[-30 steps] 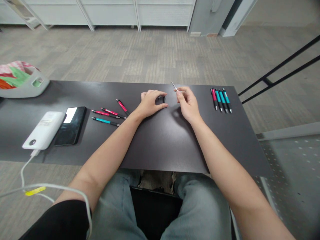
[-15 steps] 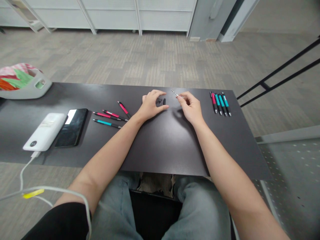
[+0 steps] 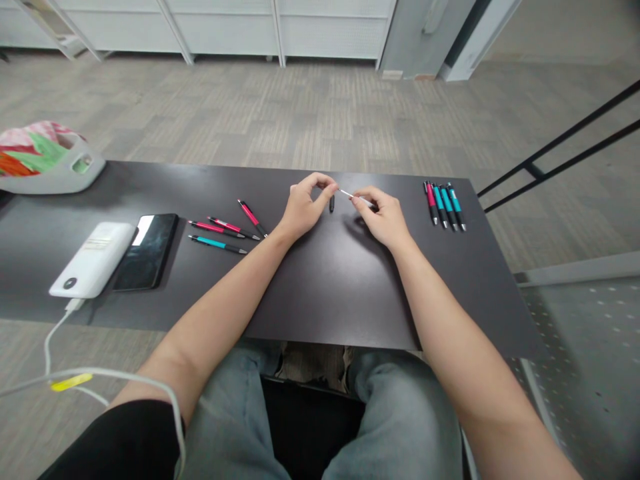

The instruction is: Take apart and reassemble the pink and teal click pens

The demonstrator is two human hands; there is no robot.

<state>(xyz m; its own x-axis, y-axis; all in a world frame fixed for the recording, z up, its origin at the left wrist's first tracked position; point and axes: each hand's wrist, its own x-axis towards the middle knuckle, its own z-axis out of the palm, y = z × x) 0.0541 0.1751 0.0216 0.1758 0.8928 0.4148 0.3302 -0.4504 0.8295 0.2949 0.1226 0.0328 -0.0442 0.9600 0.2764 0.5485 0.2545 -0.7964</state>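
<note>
A thin, pale pen refill [image 3: 345, 193] spans the small gap between my hands above the table. My left hand [image 3: 309, 205] pinches its far tip between thumb and index finger. Closer to its other end, the fingers of my right hand [image 3: 383, 215] are closed around it, and part of it is hidden in that grip. Under the left fingertips a short black pen grip [image 3: 332, 205] rests on the tabletop. Several pens, red ones [image 3: 253, 217] and a teal one [image 3: 217, 244], lie loosely beside my left forearm.
Red and teal pens [image 3: 445, 205] lie side by side at the right of the dark table [image 3: 330, 293]. Leftward are a black phone [image 3: 147, 257], a white power bank [image 3: 93, 260] with its cable [image 3: 50, 340], and a white basket [image 3: 87, 170] of colourful cloth. A black metal frame [image 3: 537, 172] stands beyond the right edge.
My left hand has closed from an open curve and now pinches the tip of the refill. The right hand still holds the refill, which points more to the left.
</note>
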